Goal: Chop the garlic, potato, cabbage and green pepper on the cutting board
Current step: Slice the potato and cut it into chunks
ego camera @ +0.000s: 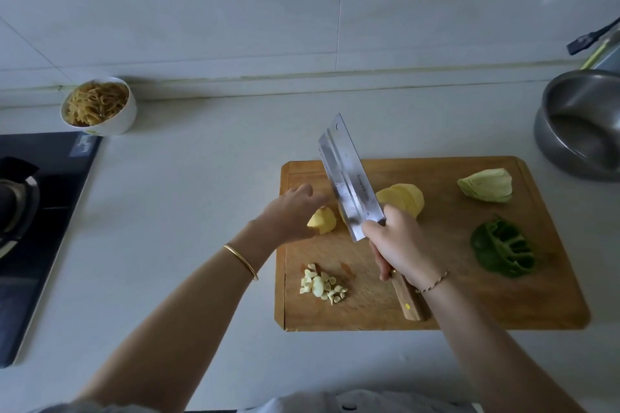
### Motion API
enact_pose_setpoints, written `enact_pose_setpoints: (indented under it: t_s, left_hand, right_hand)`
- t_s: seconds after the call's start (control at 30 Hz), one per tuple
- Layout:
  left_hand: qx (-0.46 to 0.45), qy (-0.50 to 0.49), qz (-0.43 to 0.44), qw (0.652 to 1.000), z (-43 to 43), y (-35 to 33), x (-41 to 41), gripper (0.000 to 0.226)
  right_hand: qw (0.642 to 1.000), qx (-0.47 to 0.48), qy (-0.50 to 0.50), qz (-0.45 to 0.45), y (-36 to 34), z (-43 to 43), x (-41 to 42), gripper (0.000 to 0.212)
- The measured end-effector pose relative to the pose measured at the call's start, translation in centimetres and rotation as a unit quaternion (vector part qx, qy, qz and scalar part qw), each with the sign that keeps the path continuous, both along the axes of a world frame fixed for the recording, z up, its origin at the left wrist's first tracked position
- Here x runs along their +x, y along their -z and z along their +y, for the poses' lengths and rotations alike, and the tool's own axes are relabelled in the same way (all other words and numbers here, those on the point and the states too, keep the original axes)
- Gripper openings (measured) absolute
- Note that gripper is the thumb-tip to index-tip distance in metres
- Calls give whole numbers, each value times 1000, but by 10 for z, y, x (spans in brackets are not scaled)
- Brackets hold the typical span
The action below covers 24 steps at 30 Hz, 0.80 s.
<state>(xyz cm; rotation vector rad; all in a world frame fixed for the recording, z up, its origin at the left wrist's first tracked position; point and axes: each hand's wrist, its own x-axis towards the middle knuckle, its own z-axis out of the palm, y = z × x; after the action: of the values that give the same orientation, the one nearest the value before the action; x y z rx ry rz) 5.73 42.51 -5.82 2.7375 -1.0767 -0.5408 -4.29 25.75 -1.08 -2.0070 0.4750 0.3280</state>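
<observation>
Slicing the potato looks to be the step in hand. The right hand is wrapped round the wooden handle of the cleaver, whose blade is lifted and tilted above the cutting board. The left hand lies against an uncut potato chunk near the board's left edge; whether it grips it, I cannot tell. Fanned potato slices sit just behind the blade. Chopped garlic is heaped at the near left, and the cabbage wedge and green pepper wait unchopped on the right. I'd set the chunk flat side down, tuck the fingertips back, and bring the blade straight down in even slices.
</observation>
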Motion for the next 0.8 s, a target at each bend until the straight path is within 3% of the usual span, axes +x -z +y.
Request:
enact_pose_setpoints:
  t_s: [0.23, 0.4, 0.63, 0.8]
  left_hand:
    - [-59, -147, 16, 987, -10, 14, -19, 55]
    - [-85, -120, 22, 989, -7, 14, -20, 46]
    - [-23, -31, -18, 999, -11, 2, -8, 49]
    - [-29, -107, -33, 993, -2, 3, -13, 44]
  right_hand:
    - [1000, -21, -12, 17, -1, 2, 1, 23]
    - [999, -25, -24, 20, -2, 5, -1, 24]
    - [998, -49, -23, 13, 0, 4, -2, 27]
    - [999, -34, -27, 27, -2, 6, -3, 25]
